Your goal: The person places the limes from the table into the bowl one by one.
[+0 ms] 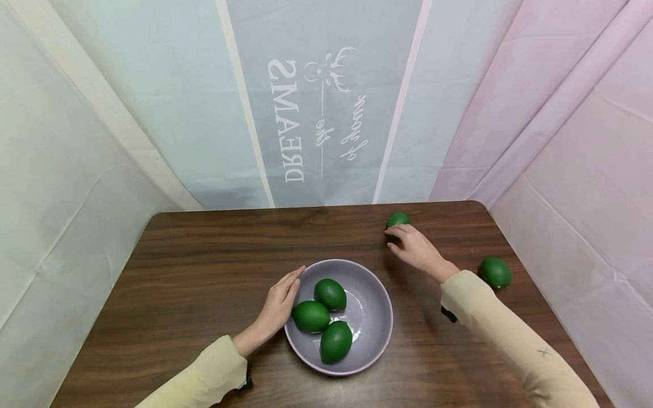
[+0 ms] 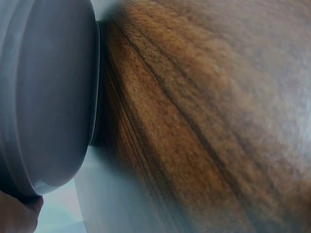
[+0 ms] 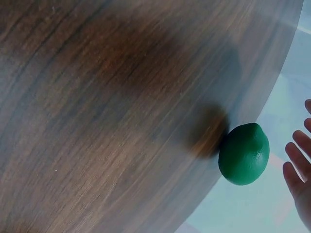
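Note:
A grey-purple bowl (image 1: 371, 317) stands on the table with three green limes (image 1: 336, 341) inside, grouped toward its left half. Against the bowl's left rim rests my left hand (image 1: 277, 301), fingers extended along the outside. In the left wrist view the bowl's outer wall (image 2: 58, 92) fills the left side, and only a bit of the hand shows. My right hand (image 1: 419, 249) reaches over the back of the table, just in front of another lime (image 1: 397, 220). The right wrist view shows a gap between that lime (image 3: 244, 154) and the spread, loosely bent fingers (image 3: 294, 179).
One more lime (image 1: 495, 272) lies near the table's right edge, beside the right forearm. The dark wooden table (image 1: 204, 255) is enclosed by pale cloth at left and right, and a blue-grey printed cloth (image 1: 326, 113) hangs behind its back edge.

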`<state>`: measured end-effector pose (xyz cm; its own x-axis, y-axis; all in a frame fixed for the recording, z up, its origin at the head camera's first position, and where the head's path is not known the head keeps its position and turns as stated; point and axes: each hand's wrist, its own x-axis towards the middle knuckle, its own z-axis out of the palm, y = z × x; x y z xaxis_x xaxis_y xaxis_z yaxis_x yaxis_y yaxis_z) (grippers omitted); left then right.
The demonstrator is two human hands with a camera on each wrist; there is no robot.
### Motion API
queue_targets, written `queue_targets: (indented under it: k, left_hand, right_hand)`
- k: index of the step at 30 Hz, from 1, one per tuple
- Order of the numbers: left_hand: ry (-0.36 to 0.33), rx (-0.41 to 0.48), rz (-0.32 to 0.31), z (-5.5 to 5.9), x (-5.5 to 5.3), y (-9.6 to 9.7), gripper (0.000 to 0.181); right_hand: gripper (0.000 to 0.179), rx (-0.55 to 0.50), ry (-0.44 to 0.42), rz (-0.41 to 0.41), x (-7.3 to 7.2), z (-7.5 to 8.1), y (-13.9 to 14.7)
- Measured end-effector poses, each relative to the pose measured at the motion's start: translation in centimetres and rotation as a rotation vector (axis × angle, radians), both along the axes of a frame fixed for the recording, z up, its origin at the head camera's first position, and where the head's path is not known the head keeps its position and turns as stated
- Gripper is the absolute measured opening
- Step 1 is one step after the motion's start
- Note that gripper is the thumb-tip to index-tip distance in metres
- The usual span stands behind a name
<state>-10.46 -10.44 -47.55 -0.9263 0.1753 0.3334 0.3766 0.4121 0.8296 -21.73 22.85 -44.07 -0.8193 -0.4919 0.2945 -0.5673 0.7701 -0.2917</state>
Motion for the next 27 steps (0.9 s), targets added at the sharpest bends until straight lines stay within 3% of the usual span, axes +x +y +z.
queue_targets:
  k: [9,27]
  left_hand:
    - [-0.008,-0.006,-0.006,0.2,0.0,0.0,0.032]
    - [-0.008,0.010,-0.006,0.3,0.1,-0.1,0.032]
  right_hand:
    - [0.034,0.010,0.038,0.001,-0.9,0.0,0.3]
    - [0.041,0.034,-0.020,-0.076,-2.5,-0.5,1.1]
